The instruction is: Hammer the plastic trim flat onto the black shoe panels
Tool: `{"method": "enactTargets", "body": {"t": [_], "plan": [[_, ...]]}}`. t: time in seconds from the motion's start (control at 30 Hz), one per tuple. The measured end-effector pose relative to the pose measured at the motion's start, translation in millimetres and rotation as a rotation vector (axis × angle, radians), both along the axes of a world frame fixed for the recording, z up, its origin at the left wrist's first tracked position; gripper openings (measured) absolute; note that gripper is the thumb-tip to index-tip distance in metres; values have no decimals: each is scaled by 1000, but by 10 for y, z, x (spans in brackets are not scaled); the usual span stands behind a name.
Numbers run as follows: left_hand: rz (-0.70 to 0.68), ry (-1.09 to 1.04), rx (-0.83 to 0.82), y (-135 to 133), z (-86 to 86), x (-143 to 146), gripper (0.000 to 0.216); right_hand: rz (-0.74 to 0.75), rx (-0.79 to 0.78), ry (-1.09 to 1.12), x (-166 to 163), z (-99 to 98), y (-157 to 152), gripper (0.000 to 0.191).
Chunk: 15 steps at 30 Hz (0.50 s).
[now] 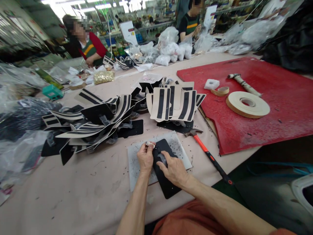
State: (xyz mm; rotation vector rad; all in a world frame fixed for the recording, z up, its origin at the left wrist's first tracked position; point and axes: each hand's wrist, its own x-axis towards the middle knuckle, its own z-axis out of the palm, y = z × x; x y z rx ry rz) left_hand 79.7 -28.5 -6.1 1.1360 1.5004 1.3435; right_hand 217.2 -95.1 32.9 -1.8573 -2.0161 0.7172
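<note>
A flat black panel [168, 189] with rounded corners lies tilted across a grey board [133, 166] strewn with dark specks. My left hand [146, 158] is closed on a short whitish rod-like tool [148, 143] at the panel's upper left edge; its lower tip is hard to make out. Over the panel's middle, my right hand [176, 169] has thumb and forefinger around a dark plastic-wrapped piece [161, 159] attached there; its other fingers are partly hidden. Right of the board lies a claw hammer [207, 153] with an orange and black handle.
Beige panels with black strips [171, 104] are heaped behind the board, with another pile [97, 120] to the left. A red sheet [281, 127] at right bears a tape roll [248, 104] and a wrapped-handle hammer [244, 84]. Two people work beyond plastic bags [168, 45].
</note>
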Motion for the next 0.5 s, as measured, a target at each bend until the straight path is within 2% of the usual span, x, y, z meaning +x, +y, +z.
{"method": "enactTargets", "body": {"t": [0.17,0.5], "plan": [[-83,34,11,2,-24,-6,25,15,-16,35,51,42,19,50],[-69,180,24,-1,12,34,24,27,-48,27,45,40,18,52]]}}
